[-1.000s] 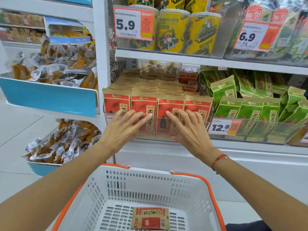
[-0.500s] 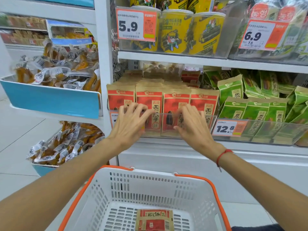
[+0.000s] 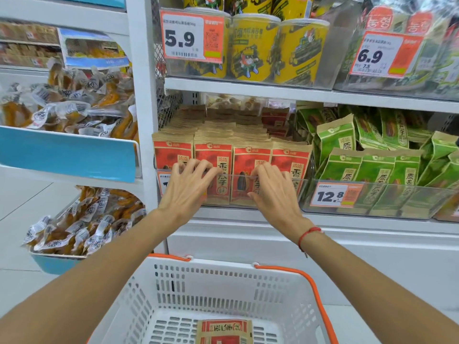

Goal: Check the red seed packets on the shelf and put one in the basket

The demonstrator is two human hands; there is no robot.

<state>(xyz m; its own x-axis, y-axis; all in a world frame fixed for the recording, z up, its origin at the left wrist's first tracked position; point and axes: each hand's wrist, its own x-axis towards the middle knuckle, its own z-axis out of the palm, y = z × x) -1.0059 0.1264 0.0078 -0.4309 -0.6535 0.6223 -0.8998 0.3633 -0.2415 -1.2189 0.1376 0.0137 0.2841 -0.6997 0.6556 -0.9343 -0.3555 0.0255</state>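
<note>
Both my hands have closed in on the shelf since a second ago, fingers now spread against the front row of red seed packets [image 3: 250, 175].

Head view: left hand [image 3: 185, 188] and right hand [image 3: 275, 192] rest fingers loosely splayed, gripping nothing, on packets behind the clear shelf lip [image 3: 304, 192]. One packet in the basket [image 3: 224, 331] lies flat in the white basket [image 3: 223, 276]. Light, crinkly, probably slick pouches; I'd pinch the crimped top edge.
</note>
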